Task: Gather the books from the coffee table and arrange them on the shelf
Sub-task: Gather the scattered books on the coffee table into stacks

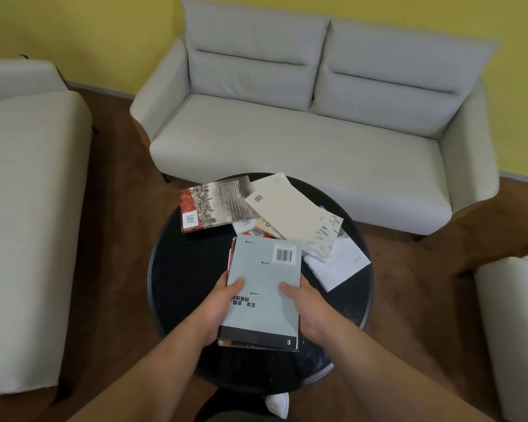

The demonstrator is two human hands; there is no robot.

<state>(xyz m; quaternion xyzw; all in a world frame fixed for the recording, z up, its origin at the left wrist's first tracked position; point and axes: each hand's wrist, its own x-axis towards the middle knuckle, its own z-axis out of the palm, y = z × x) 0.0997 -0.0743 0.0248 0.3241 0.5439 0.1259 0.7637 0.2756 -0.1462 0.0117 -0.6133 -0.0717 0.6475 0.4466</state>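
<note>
Two bare forearms reach in from the bottom edge, and between them a white shoe (278, 405) shows on the brown floor (116, 208) just under the near edge of the round black tabletop (183, 269). Left hand (218, 309) and right hand (310, 312) grip a small stack of books (261, 300) from opposite sides over the near half of the tabletop; the thumbs lie on the top cover and the other fingers are wrapped under the stack, out of sight. Its top book is pale grey-green with a barcode sticker at its far right corner, small arrows, dark printed characters and a black band along the near end. Edges of other books show beneath it at the left side and the near end.

More books lie loose toward the far edge of the tabletop: a grey and red book (214, 204) with a city picture at the far left, overhanging the rim, a cream book (287, 208) tilted across the far right and resting on others, and a white book (339, 263) near the right edge. Corners of further books peek out under the cream one, too hidden to tell apart.

Beyond the tabletop stands a light grey sofa (302, 138) against a yellow wall (104, 32)
</note>
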